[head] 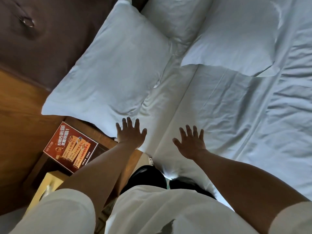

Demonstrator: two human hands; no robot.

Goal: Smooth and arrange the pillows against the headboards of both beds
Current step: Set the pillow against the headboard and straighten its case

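Plump white rumpled pillow point(109, 71) lay against brown padded headboard point(50, 31), creased near its lower edge; left hand point(130, 134), right hand point(191, 143) hovered below the pillow, fingers splayed, grasping nothing

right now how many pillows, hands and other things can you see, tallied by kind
white pillows: 2, one by the headboard and one behind it
open hands: 2, left hand and right hand
red printed card on the nightstand: 1
yellow box: 1
total: 6
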